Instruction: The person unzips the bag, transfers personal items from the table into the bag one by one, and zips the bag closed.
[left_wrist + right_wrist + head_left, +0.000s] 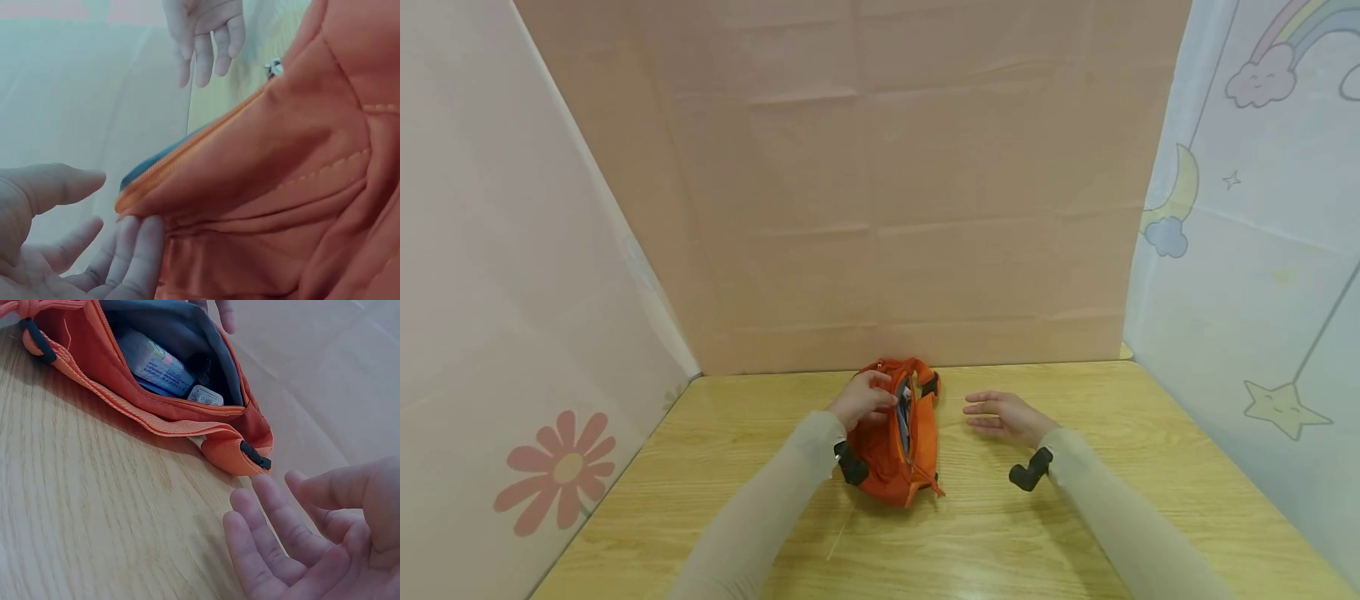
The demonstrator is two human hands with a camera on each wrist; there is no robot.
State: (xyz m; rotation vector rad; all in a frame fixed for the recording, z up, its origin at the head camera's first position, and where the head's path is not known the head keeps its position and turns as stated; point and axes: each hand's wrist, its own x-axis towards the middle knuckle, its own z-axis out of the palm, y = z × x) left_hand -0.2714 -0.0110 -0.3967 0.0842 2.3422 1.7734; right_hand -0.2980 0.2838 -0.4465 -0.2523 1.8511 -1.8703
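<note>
An orange waist bag (883, 471) stands on the table with its zipped mouth spread apart. My left hand (859, 400) is at its left side; in the left wrist view the fingertips touch the fabric below the zipper (181, 159), while the thumb stays apart from it. Inside the grey lining, the right wrist view shows a printed plastic pack (164, 369), a small white item (205, 395) and something dark. To the right of the bag my right hand (1006, 418) hovers with loosely extended fingers, holding nothing. The orange strap (165, 427) runs along the bag's near side.
The wooden table (760, 508) extends around the bag. A plain peach sheet (887, 208) rises behind the table's far edge. Pale printed sheets flank it, with a flower (565, 468) at left and a star (1288, 407) at right.
</note>
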